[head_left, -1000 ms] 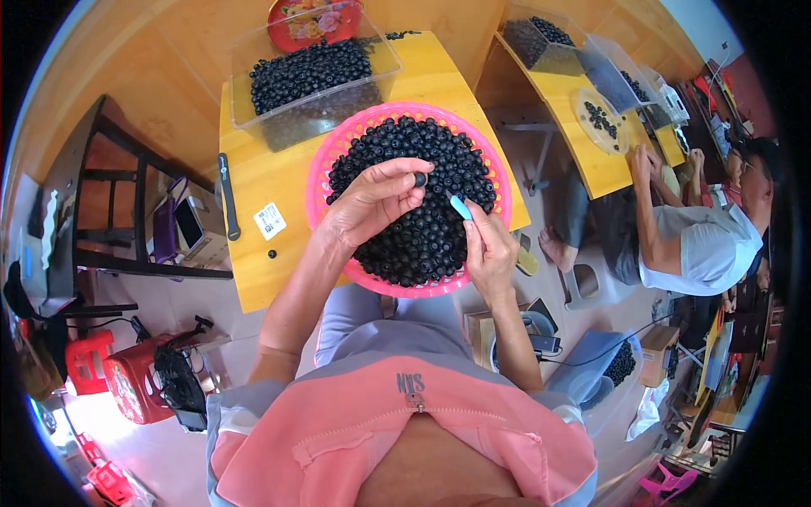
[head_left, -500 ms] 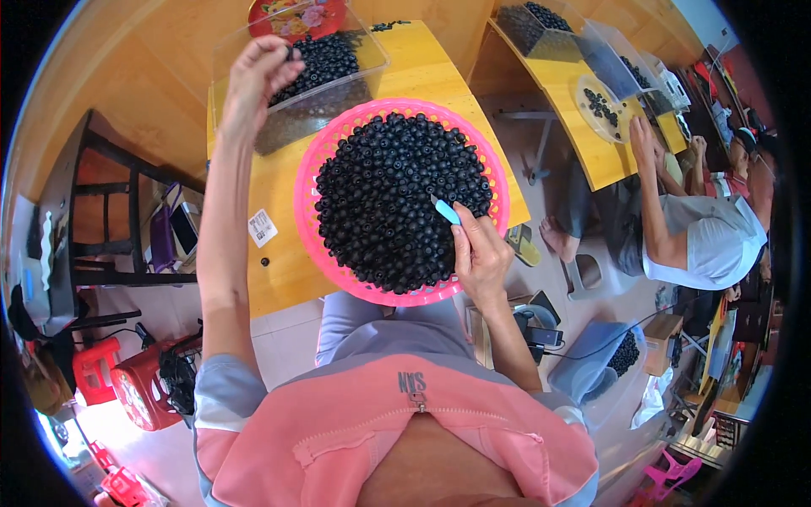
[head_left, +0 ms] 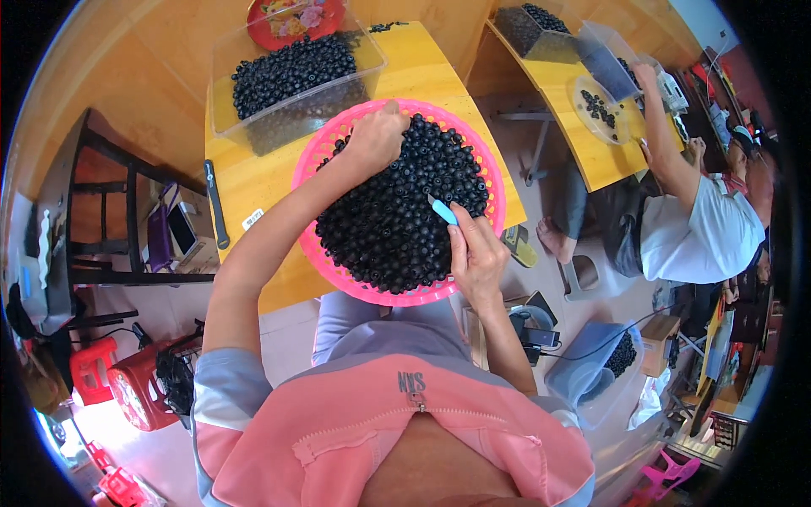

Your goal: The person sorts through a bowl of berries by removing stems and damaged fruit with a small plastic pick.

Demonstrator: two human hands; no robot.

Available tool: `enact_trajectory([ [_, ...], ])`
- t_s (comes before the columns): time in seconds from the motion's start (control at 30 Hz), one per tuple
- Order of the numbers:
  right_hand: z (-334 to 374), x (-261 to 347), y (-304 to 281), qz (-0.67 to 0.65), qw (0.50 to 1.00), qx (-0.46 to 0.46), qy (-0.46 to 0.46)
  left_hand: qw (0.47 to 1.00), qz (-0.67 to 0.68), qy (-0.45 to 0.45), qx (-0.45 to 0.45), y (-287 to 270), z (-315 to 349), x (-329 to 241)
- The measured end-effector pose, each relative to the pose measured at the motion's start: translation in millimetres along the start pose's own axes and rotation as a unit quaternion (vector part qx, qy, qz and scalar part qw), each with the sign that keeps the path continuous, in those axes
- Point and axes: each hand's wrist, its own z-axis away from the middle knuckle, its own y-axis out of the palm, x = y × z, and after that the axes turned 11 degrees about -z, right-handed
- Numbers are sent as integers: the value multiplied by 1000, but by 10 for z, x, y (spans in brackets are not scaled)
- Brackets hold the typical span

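Observation:
Round black beads [head_left: 397, 211], some with visible holes, heap up in a pink plastic basket [head_left: 304, 241] over my lap at the table's near edge. My left hand [head_left: 379, 137] reaches across the basket's far side, fingers curled down at the beads; whatever is between the fingertips is hidden. In my right hand [head_left: 479, 253], above the basket's right side, a small knife [head_left: 444, 211] with a light-blue handle is gripped, its metal tip pointing at the beads. Behind the basket, a clear plastic bin [head_left: 291, 114] contains more black beads [head_left: 296, 72].
A black strip-like thing [head_left: 216, 203] and a white label [head_left: 253, 219] lie on the yellow table [head_left: 422, 63]. A red floral tray [head_left: 296, 19] stands behind the bin. At another table [head_left: 583, 135] on the right, a person [head_left: 693, 228] sits by clear bins. A dark chair [head_left: 101, 211] stands left.
My left hand has moved from above the clear bin, right and nearer, to the beads in the basket. My right hand stays put with the knife. The other person's arm has reached farther forward.

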Motion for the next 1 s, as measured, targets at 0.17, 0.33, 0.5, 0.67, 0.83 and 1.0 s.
enact_trajectory([
  [0.17,12,-12,2,0,1000,-10,-9,999,-40,28,11,-26,80,-129],
  [0.33,17,-18,-14,6,1000,-13,-16,981,-108,162,-18,1,118,-196],
  [0.5,17,23,-17,1,1000,-18,-5,972,-141,186,2,-33,63,-159],
  [0.67,30,-1,5,1,1000,-17,-16,994,71,84,13,-122,90,-21],
  [0.83,14,11,-10,-26,999,-21,-8,804,568,-151,85,-442,515,-182],
  [1.0,3,33,-56,-74,997,-6,13,589,765,-255,62,-516,912,-480],
])
